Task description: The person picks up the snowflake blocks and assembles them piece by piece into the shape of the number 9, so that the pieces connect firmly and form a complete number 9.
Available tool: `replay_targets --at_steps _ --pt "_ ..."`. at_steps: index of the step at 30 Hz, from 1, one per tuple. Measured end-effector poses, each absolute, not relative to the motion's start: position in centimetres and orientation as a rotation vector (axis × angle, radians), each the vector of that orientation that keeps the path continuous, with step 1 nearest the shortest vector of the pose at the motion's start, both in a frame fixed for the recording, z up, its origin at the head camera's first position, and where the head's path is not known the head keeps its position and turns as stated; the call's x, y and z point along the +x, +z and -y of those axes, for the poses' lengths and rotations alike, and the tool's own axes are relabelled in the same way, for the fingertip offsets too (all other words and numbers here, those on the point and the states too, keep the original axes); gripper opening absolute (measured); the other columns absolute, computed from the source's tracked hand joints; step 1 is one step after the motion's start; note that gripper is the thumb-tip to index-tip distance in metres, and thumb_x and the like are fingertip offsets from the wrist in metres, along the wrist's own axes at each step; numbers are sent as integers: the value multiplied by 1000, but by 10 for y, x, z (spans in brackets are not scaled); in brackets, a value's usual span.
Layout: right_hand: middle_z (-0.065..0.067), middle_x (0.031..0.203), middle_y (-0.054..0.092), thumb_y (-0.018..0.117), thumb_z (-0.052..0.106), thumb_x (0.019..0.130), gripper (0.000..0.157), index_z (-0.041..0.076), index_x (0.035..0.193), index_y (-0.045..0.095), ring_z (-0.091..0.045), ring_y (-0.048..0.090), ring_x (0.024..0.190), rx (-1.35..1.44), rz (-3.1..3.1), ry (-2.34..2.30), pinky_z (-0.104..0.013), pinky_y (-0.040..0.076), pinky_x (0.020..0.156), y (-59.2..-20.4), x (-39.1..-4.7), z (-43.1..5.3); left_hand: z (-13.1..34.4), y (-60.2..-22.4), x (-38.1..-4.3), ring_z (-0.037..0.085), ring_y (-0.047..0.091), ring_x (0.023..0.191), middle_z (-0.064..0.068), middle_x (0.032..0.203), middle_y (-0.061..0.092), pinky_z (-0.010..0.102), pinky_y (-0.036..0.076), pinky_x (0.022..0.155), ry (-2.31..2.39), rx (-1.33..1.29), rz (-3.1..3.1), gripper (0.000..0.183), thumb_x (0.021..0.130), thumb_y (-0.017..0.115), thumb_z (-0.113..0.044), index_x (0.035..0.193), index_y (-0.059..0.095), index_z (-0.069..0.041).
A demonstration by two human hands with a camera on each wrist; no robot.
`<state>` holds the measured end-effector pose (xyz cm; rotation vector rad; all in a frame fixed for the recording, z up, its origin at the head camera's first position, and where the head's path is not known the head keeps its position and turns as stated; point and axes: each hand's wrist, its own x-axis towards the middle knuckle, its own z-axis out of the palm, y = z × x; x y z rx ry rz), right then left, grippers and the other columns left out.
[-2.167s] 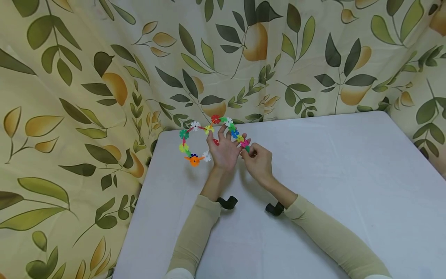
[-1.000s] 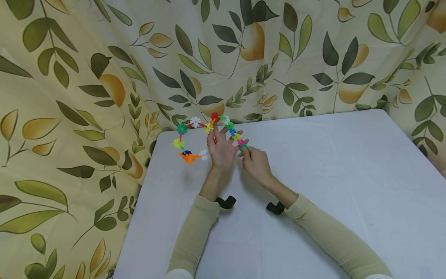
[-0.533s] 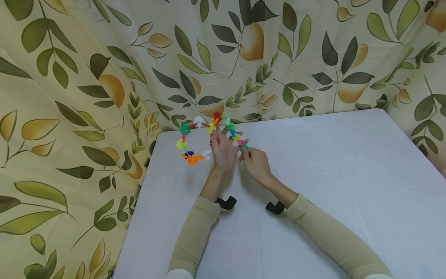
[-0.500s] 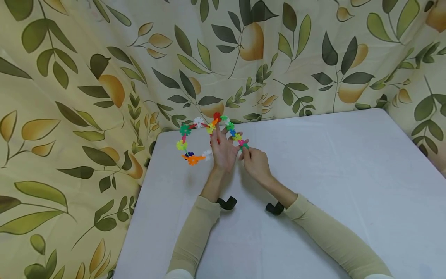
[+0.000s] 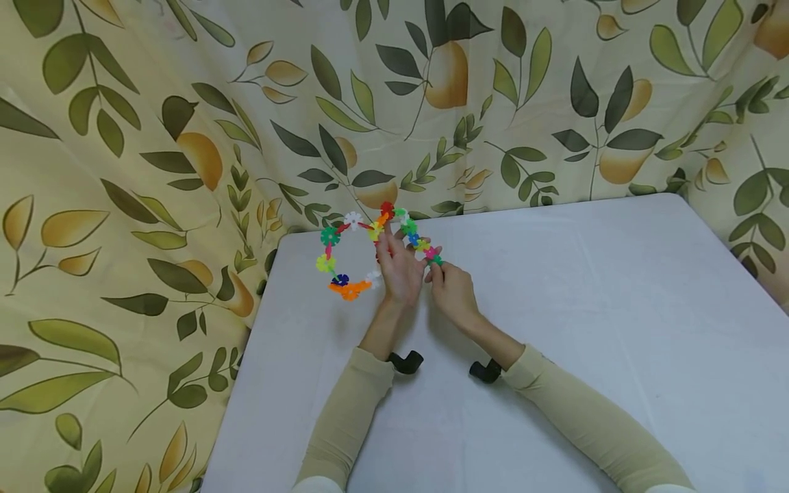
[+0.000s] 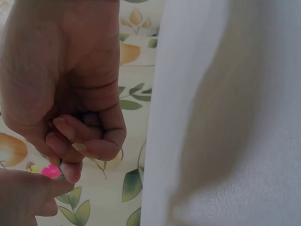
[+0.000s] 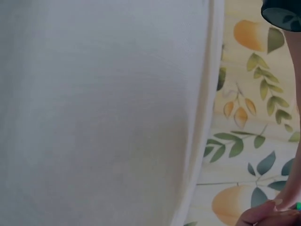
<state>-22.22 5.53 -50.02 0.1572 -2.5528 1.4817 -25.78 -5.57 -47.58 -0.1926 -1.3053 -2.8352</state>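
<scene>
A looped chain of flower-shaped plastic interlocking discs (image 5: 329,235), in several colours, hangs above the table's far left part. My left hand (image 5: 402,270), palm up, holds the chain at the loop's right side, covering some discs. In the left wrist view several fingers (image 6: 101,148) of that hand are curled, near a pink disc (image 6: 51,170). My right hand (image 5: 455,291) pinches a green disc (image 5: 436,260) at the chain's right end, beside the pink one. Only the right hand's fingertips (image 7: 268,216) show in the right wrist view. An orange disc (image 5: 350,291) sits lowest on the loop.
A white-covered table (image 5: 585,329) lies beneath both hands. Leaf-and-fruit patterned curtains (image 5: 370,123) stand behind it and at the sides. A black wrist camera (image 5: 407,361) is at the left cuff, another black wrist camera (image 5: 485,370) at the right cuff.
My left hand has shifted slightly right and tilted, and the loop has swung a little right and down. The right hand has barely moved, with the green disc still between its fingers.
</scene>
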Motion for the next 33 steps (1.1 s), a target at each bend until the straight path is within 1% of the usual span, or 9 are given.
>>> replay_targets --at_steps 6,9,14,17,20,24,27,31,33 --pt "-5 62 55 48 16 110 36 2 85 69 -15 45 53 200 2529 1463 -26 32 48 -503 -224 -56 56 -475 -258 42 11 152 10 168 -3 73 35 111 -2853 -164 1269 73 103 20 -63 166 -8 -37" --pt "-5 62 56 49 16 110 36 2 84 69 -16 46 54 212 2529 1445 -27 33 49 -504 -224 -56 56 -476 -257 40 11 153 11 168 -1 72 36 111 -2847 -159 1275 72 104 19 -62 166 -7 -36" --pt "-6 65 59 49 15 110 36 2 84 69 -16 46 54 233 2536 1434 -27 33 48 -503 -225 -58 54 -476 -257 43 15 151 11 168 -3 70 38 110 -2835 -124 1266 73 103 20 -64 166 -6 -37" --pt "-6 65 59 50 15 109 35 1 83 69 -16 47 54 268 2546 1406 -28 35 49 -503 -226 -59 54 -476 -258 42 10 153 11 169 -4 71 39 109 -2832 -92 1268 74 103 21 -65 166 -6 -38" --pt "-5 63 58 52 14 108 34 2 81 68 -17 49 55 323 2575 1337 -30 38 51 -502 -227 -61 56 -476 -260 43 11 153 11 171 -4 71 40 108 -2837 -34 1307 74 102 24 -67 166 -2 -40" --pt "-4 61 56 54 12 107 32 2 79 65 -16 50 53 409 2613 1243 -30 39 50 -501 -228 -65 62 -473 -263 49 12 152 12 172 -8 75 40 105 -2872 17 1329 73 101 28 -68 166 3 -44" --pt "-3 60 56 54 11 106 31 2 78 63 -16 49 52 461 2624 1207 -30 39 48 -500 -228 -67 65 -472 -264 53 6 153 12 172 -12 77 39 104 -2891 29 1325 71 101 29 -69 165 5 -47" --pt "-3 60 55 54 10 106 31 4 76 61 -16 48 53 503 2628 1176 -29 38 49 -500 -229 -69 65 -470 -264 54 4 154 11 172 -13 77 39 104 -2903 41 1329 70 101 28 -69 164 6 -49" --pt "-3 60 55 54 10 106 32 4 75 61 -16 48 52 512 2625 1165 -29 38 49 -500 -230 -70 65 -470 -264 54 3 153 12 172 -12 79 35 106 -2920 43 1295 70 101 29 -69 164 6 -49"
